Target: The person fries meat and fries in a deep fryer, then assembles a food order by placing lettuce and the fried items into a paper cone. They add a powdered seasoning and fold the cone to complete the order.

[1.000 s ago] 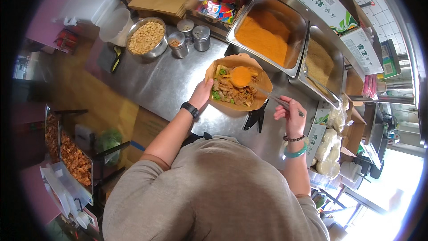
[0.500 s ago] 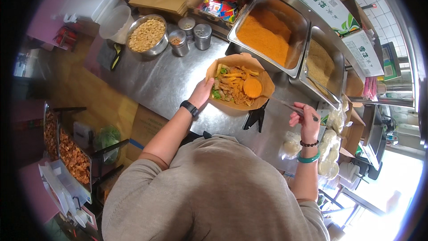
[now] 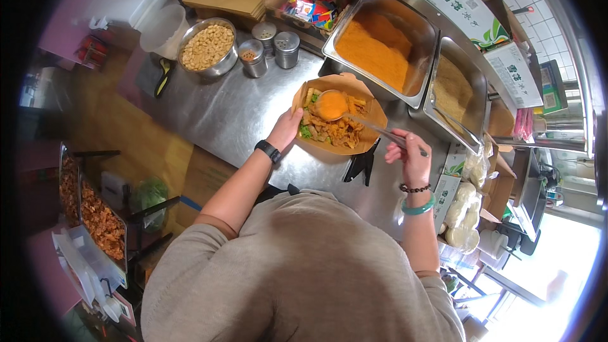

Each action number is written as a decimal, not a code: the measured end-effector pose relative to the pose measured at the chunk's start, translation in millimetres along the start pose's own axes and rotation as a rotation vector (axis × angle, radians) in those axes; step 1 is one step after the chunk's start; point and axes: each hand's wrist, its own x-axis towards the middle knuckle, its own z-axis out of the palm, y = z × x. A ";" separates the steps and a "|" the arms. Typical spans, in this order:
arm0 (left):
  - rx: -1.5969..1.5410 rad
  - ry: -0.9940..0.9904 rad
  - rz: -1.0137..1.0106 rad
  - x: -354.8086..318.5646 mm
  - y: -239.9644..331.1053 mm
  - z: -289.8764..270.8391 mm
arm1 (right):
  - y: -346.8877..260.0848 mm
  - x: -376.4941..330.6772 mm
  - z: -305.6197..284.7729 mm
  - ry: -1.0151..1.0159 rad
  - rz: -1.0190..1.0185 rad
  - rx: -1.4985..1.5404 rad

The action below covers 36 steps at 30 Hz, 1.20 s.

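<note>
On the steel bench (image 3: 221,120), seen from the head camera, the left hand (image 3: 286,128) is gripping the near-left edge of a brown paper bowl (image 3: 373,128), fingers curled onto its rim, holding it just above the bench top. The bowl is sitting in the middle of the bench, right in front of the deep metal tray of orange powder (image 3: 379,50), and it is carrying fried pieces with a bit of green. The right hand (image 3: 410,152) is pinching closed around the end of a long-handled spoon (image 3: 345,111), whose scoop, heaped with orange powder, is hovering over the food in the bowl. A black watch is showing on the left wrist, a bead bracelet and a green bangle on the right. Further left on the bench, a round metal bowl of peanuts (image 3: 208,47) is standing beside two metal shakers (image 3: 271,54). To the right of the orange tray, a second tray of pale crumbs (image 3: 451,88) is resting, tongs lying across it
</note>
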 end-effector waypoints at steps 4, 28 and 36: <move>-0.019 0.007 0.004 -1.4 0.5 -0.6 | -8.4 -3.0 -6.5 -0.013 0.052 -0.039; -0.013 -0.008 0.032 -1.2 -2.9 -0.9 | -18.9 -19.2 -27.6 0.082 0.021 -0.142; -0.005 -0.026 -0.021 -4.0 4.9 -3.4 | -17.7 -2.8 -10.3 -0.013 0.082 -0.078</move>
